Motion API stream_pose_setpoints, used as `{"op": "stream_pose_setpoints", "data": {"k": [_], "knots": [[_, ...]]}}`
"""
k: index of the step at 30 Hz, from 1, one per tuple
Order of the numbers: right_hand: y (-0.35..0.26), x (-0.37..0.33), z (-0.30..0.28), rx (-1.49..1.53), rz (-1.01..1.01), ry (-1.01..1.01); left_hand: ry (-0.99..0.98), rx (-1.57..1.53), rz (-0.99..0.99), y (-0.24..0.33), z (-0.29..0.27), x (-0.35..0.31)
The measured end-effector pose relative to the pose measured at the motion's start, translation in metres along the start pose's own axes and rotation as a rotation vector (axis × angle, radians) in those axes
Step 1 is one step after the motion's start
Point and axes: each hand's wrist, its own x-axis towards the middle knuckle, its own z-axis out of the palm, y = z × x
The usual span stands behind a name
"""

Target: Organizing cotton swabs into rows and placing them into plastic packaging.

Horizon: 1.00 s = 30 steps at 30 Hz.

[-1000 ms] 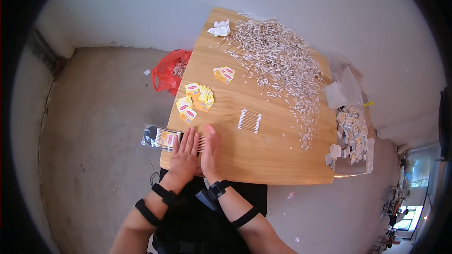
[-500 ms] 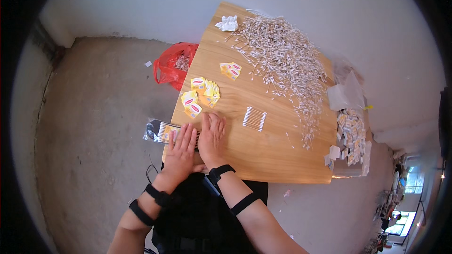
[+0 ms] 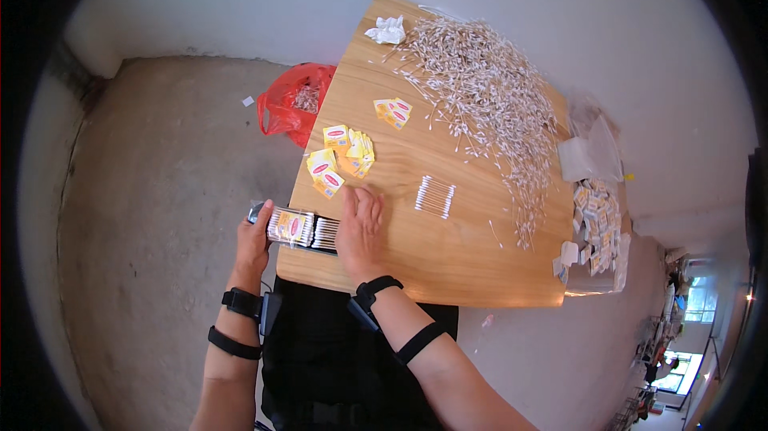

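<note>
A clear plastic bag (image 3: 290, 226) of cotton swabs with a yellow-and-white label card lies across the table's left edge. My left hand (image 3: 254, 241) grips its outer end, thumb on top and fingers underneath. To its right, a row of loose-ended cotton swabs (image 3: 326, 233) sits in a narrow black tray (image 3: 314, 248). My right hand (image 3: 360, 231) is palm down with bent fingers held together, closed against the tray's right end and covering it. Right of that hand, a neat row of cotton swabs (image 3: 434, 197) lies on the wood.
Yellow-and-white label cards (image 3: 340, 161) lie beyond my hands, with a smaller group (image 3: 393, 113) farther back. A large heap of cotton swabs (image 3: 488, 87) covers the far right. Beyond are crumpled white tissue (image 3: 387, 30), a red plastic bag (image 3: 298, 103) and a clear bag of small boxes (image 3: 598, 223).
My left hand has moved left, off the top of the swabs, to the bag's outer end. The label and the swab row now show. My right hand has stayed in place.
</note>
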Motion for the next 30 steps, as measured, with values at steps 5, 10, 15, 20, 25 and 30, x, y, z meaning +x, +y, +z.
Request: {"op": "stream_pose_setpoints", "data": {"k": [5,10,15,20,25,30], "knots": [[-0.004,0.002,0.000,0.016,-0.002,0.033,-0.007,-0.064,0.063,-0.011,0.001,0.005],[-0.012,0.007,0.001,0.026,-0.007,-0.019,0.018,-0.061,0.105,-0.010,0.003,0.003],[-0.029,0.012,0.011,0.044,-0.036,0.041,0.068,0.006,0.159,-0.005,0.011,-0.003],[-0.032,0.008,0.013,0.407,0.094,0.054,0.042,0.048,0.195,-0.007,0.005,-0.002],[-0.028,-0.023,0.024,0.969,0.381,0.238,0.047,0.071,0.222,-0.002,0.011,-0.006],[-0.053,-0.028,0.022,1.031,0.390,0.126,0.063,0.081,0.222,0.000,0.007,-0.005]]}}
